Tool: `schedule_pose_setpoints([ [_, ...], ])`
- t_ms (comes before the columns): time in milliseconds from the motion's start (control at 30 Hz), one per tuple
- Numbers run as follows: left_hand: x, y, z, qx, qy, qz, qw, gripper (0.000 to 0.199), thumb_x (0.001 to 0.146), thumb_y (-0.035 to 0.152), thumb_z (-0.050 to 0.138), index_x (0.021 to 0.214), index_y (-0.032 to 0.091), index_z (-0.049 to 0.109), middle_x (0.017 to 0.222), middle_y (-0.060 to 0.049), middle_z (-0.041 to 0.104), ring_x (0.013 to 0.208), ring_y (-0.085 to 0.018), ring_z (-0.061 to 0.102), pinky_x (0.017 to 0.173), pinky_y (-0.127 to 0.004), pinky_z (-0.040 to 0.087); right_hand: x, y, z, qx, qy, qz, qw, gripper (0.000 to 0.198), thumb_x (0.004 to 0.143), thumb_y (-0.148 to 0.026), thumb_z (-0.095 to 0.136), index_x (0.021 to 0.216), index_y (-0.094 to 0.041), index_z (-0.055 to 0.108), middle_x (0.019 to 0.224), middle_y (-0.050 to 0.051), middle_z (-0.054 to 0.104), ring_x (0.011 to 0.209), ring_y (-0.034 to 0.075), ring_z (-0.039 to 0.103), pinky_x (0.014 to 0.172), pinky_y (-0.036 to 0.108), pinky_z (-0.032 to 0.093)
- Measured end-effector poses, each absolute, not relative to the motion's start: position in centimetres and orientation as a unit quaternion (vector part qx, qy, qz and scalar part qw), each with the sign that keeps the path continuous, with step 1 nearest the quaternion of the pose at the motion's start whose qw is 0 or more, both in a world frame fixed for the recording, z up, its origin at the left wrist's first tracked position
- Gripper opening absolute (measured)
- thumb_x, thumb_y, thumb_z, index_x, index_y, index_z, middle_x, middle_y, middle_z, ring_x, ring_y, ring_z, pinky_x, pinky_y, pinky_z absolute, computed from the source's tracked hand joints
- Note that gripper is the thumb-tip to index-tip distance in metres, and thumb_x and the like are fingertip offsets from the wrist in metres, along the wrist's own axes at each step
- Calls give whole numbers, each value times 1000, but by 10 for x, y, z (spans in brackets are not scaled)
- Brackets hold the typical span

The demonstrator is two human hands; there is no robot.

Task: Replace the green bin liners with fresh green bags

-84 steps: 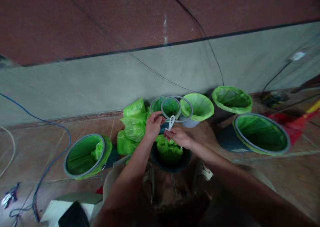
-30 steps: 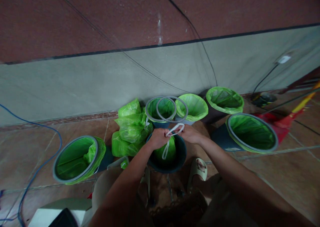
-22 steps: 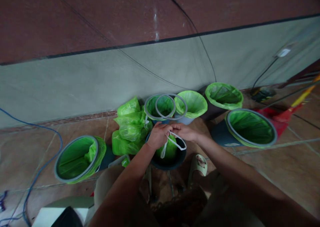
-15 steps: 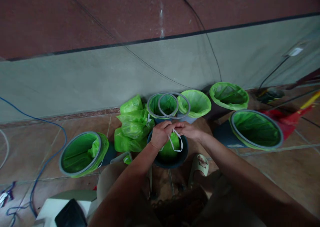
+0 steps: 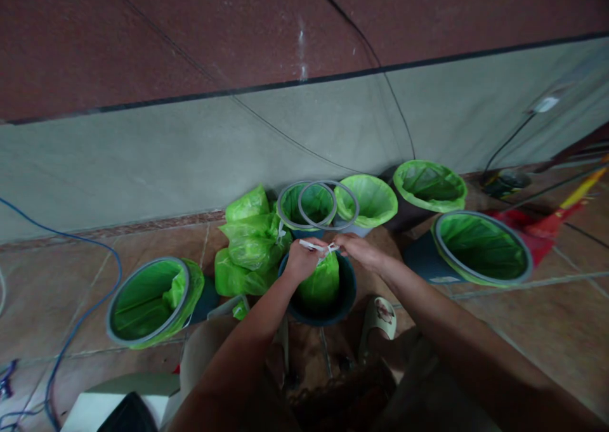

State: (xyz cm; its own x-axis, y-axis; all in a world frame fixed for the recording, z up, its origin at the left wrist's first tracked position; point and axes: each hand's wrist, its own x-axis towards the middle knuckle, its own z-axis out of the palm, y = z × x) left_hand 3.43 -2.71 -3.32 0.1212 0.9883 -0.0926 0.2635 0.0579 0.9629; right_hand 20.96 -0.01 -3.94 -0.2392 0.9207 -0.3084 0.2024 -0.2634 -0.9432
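A green garbage bag (image 5: 321, 284) hangs gathered at its neck inside a dark blue trash can (image 5: 349, 292) between my feet. White drawstrings (image 5: 332, 248) come together at the bag's top. My left hand (image 5: 306, 259) is closed on one white drawstring, which lies across its fingers. On the other side, my right hand (image 5: 358, 249) pinches the drawstring's other end, its fingers pressed together. The two hands are a little apart with the bag's cinched neck between them. The fingertips are partly too small to make out.
Tied green bags (image 5: 250, 245) are piled left of the can. Lined trash cans stand along the wall, with a grey ring (image 5: 328, 226) across two of them; more lined cans stand at left (image 5: 186, 292) and right (image 5: 483, 245). A blue cable (image 5: 78, 324) crosses the floor.
My hands have drawn apart slightly, and the loose white drawstring loop has pulled tight at the bag's neck. The view has shifted slightly.
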Motion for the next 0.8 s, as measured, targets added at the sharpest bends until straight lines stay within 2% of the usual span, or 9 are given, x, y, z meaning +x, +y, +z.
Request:
schedule_pose_setpoints([
  [100, 35, -24, -36, 547, 541, 385, 509, 11, 71, 23, 66, 74, 14, 72, 62, 0, 67, 56, -11, 57, 54, -21, 44, 211, -3, -35, -546, -462, 627, 309, 17, 69, -33, 59, 68, -18, 67, 76, 2, 66, 76, 15, 58, 63, 24, 43],
  [300, 32, -23, -32, 594, 574, 331, 456, 15, 75, 27, 62, 68, 15, 70, 59, 0, 65, 57, -12, 57, 56, -22, 43, 209, -2, -26, -524, -426, 654, 340, 26, 62, -39, 72, 58, -16, 62, 58, 2, 61, 54, 9, 50, 50, 21, 40],
  [467, 27, -27, -26, 669, 608, 249, 346, 20, 80, 24, 56, 65, 18, 67, 61, -2, 64, 64, -15, 60, 63, -24, 43, 222, 2, -25, -569, -575, 542, 228, 42, 66, -47, 72, 44, -19, 50, 38, -4, 43, 37, 6, 33, 39, 21, 21],
  [633, 23, -29, -25, 703, 653, 133, 249, 18, 84, 22, 52, 74, 18, 66, 75, -8, 68, 77, -21, 64, 77, -30, 46, 235, 7, -30, -590, -671, 425, 145, 51, 69, -56, 68, 40, -20, 48, 38, -4, 39, 40, 7, 33, 42, 25, 21],
  [700, 21, -28, -25, 693, 660, 124, 263, 15, 83, 20, 54, 73, 18, 64, 76, -9, 68, 80, -23, 64, 79, -32, 46, 236, 8, -30, -586, -694, 399, 123, 53, 74, -58, 64, 40, -20, 48, 39, -3, 40, 42, 9, 36, 45, 26, 23],
  [800, 19, -24, -25, 645, 667, 144, 343, 22, 77, 18, 58, 56, 19, 54, 62, -5, 60, 76, -21, 62, 77, -30, 45, 236, 9, -31, -570, -715, 392, 101, 54, 79, -60, 59, 42, -21, 51, 42, 0, 45, 44, 10, 41, 47, 27, 25],
])
